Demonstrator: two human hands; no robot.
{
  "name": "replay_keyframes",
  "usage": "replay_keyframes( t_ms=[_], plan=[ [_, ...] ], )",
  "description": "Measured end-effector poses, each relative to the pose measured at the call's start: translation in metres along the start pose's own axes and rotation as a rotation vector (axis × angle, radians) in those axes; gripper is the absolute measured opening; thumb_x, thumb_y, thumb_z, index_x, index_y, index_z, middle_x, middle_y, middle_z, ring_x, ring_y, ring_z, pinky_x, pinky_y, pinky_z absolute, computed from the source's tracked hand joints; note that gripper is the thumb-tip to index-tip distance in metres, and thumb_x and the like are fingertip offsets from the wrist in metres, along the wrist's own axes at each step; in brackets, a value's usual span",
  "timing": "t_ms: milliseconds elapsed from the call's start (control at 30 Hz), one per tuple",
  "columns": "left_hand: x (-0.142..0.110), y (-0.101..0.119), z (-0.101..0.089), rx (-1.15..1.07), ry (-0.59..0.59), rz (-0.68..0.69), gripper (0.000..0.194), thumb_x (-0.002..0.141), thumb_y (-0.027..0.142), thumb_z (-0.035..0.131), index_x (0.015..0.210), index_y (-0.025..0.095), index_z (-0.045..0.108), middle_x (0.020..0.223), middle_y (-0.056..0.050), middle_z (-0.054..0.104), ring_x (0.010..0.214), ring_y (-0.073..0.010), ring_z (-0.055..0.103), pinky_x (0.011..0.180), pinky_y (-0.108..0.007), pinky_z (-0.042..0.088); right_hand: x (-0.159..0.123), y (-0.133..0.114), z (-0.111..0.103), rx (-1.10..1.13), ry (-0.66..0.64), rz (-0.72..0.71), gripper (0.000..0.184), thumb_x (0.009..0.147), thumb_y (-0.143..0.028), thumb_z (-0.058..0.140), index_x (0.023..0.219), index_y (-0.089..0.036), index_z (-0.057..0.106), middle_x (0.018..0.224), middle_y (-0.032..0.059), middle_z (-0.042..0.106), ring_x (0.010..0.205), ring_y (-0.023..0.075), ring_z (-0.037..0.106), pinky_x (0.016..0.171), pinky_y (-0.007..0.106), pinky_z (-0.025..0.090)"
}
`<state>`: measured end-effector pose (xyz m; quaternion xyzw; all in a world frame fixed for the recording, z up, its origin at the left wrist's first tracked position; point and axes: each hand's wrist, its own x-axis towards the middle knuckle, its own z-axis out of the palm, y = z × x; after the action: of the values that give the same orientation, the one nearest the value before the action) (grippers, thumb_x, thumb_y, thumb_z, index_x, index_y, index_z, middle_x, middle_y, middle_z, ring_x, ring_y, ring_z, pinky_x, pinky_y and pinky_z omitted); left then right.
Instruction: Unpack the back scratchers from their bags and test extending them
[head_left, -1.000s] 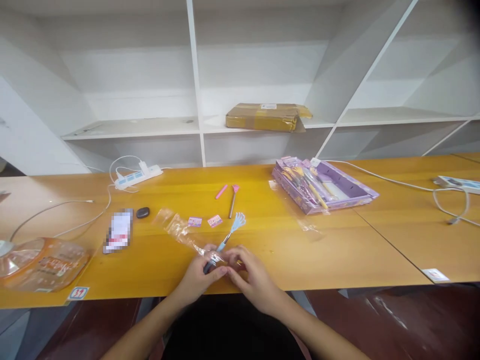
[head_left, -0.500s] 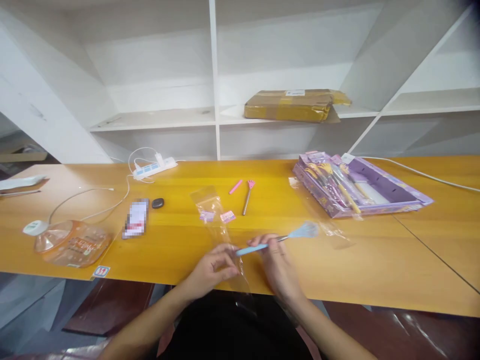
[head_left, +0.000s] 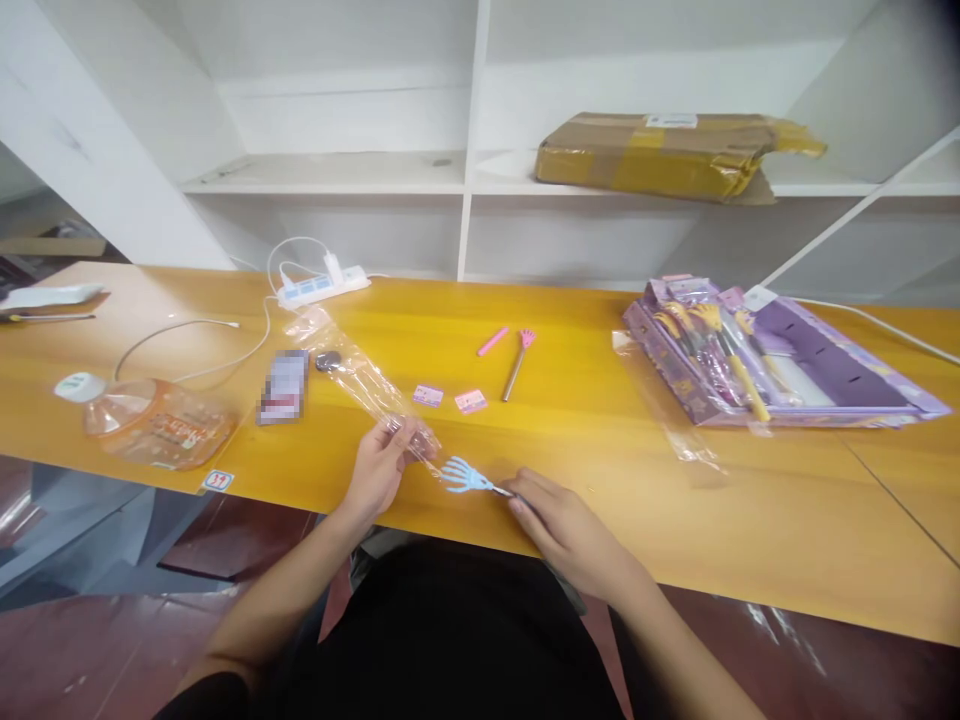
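My left hand [head_left: 382, 465] pinches one end of a long clear plastic sleeve [head_left: 364, 375], which stretches away to the upper left over a small black object [head_left: 328, 361]. In my right hand [head_left: 559, 520] is a back scratcher; its light blue hand-shaped head [head_left: 465, 476] points left, close to the mouth of the sleeve, and its handle is hidden in my fingers. Beyond my hands lie two small pink and purple cards [head_left: 471, 401], a pink-headed back scratcher [head_left: 517, 365] with a metal shaft, and a separate pink tube [head_left: 493, 341].
At the right sits a purple display box [head_left: 832, 415] with several wrapped back scratchers. An empty plastic sleeve [head_left: 694, 450] lies beside it. Leftward are a phone [head_left: 283, 387], an orange-tinted bottle [head_left: 161, 425] and a power strip [head_left: 322, 287]. A taped carton [head_left: 652, 155] rests on the shelf.
The blue back scratcher has turned round, its head now pointing left instead of right. My left hand has let go of its handle end and lifted the sleeve leftward, off the cards.
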<state>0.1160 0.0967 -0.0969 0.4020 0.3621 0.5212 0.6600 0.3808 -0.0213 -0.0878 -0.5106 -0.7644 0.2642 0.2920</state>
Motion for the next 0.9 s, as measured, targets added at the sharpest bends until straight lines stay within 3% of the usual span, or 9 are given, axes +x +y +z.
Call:
replay_keyframes(
  t_ms=[333, 567, 800, 900],
  plan=[
    [0.0, 0.0, -0.003, -0.005, -0.038, -0.063, 0.046, 0.084, 0.054, 0.096, 0.092, 0.013, 0.076, 0.097, -0.011, 0.083, 0.081, -0.0206, 0.078, 0.069, -0.03, 0.066, 0.006, 0.013, 0.021, -0.198, 0.13, -0.01, 0.027, 0.119, -0.031, 0.043, 0.12, -0.025, 0.07, 0.103, 0.0073, 0.068, 0.085, 0.0212, 0.072, 0.079, 0.034, 0.059],
    [-0.003, -0.002, -0.002, 0.058, -0.145, -0.144, 0.043, 0.081, 0.045, 0.099, 0.102, 0.015, 0.076, 0.104, -0.01, 0.084, 0.094, -0.0235, 0.081, 0.083, -0.033, 0.066, 0.009, 0.014, 0.024, -0.256, 0.16, -0.038, 0.027, 0.119, -0.031, 0.045, 0.125, -0.024, 0.071, 0.103, 0.0072, 0.068, 0.084, 0.0207, 0.073, 0.075, 0.033, 0.06],
    [-0.012, -0.002, 0.007, 0.266, -0.453, -0.286, 0.042, 0.085, 0.046, 0.095, 0.107, 0.015, 0.078, 0.102, -0.013, 0.087, 0.095, -0.0281, 0.084, 0.094, -0.041, 0.066, 0.012, 0.014, 0.037, -0.17, 0.238, -0.059, 0.03, 0.118, -0.034, 0.049, 0.143, -0.025, 0.063, 0.11, 0.0083, 0.073, 0.091, 0.023, 0.078, 0.079, 0.036, 0.064],
    [-0.012, -0.003, 0.006, 0.215, -0.365, -0.234, 0.041, 0.085, 0.049, 0.095, 0.101, 0.015, 0.077, 0.095, -0.01, 0.085, 0.089, -0.0259, 0.083, 0.089, -0.039, 0.067, 0.009, 0.013, 0.032, -0.076, 0.204, 0.037, 0.041, 0.115, -0.039, 0.056, 0.154, -0.026, 0.054, 0.11, 0.0065, 0.075, 0.083, 0.0219, 0.077, 0.075, 0.036, 0.063]
  ],
)
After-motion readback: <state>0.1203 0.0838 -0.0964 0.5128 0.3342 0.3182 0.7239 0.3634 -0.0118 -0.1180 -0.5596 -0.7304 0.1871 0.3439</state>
